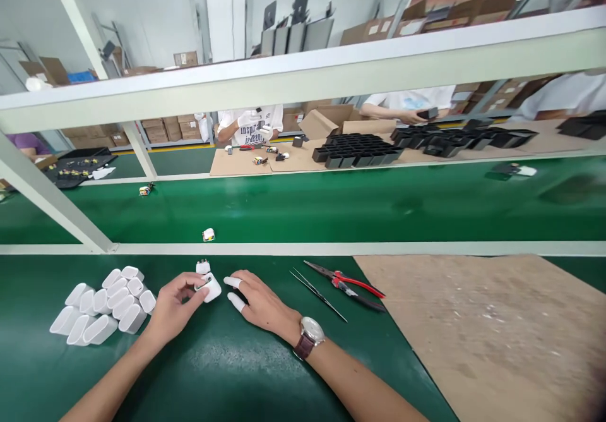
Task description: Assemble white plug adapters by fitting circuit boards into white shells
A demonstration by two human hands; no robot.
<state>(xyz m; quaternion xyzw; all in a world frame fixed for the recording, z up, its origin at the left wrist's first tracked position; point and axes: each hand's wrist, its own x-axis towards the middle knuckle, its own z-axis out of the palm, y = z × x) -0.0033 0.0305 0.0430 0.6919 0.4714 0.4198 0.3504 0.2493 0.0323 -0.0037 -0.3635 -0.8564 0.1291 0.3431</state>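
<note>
Pinched between the thumb and fingers of my left hand (177, 305) is a white plastic casing (213, 288), with small metal parts at its upper edge. My right hand (262, 302) lies just to its right, empty, with thumb and forefinger apart and white finger cots on both. A white plug piece (203, 267) with prongs stands right behind the casing. To the left of my left hand sits a cluster of white oval shells (113, 299). Tweezers (319, 295) and red-and-black needle-nose pliers (348, 284) rest on the green table to the right of my right hand.
A brown cardboard sheet (492, 327) covers the table's right side. Beyond a pale rail (331, 249) runs a green belt (303, 210) carrying small circuit assemblies (208, 235). Black boxes (357, 149) stand on the far bench, where people in white shirts work. A white beam (303, 71) crosses above.
</note>
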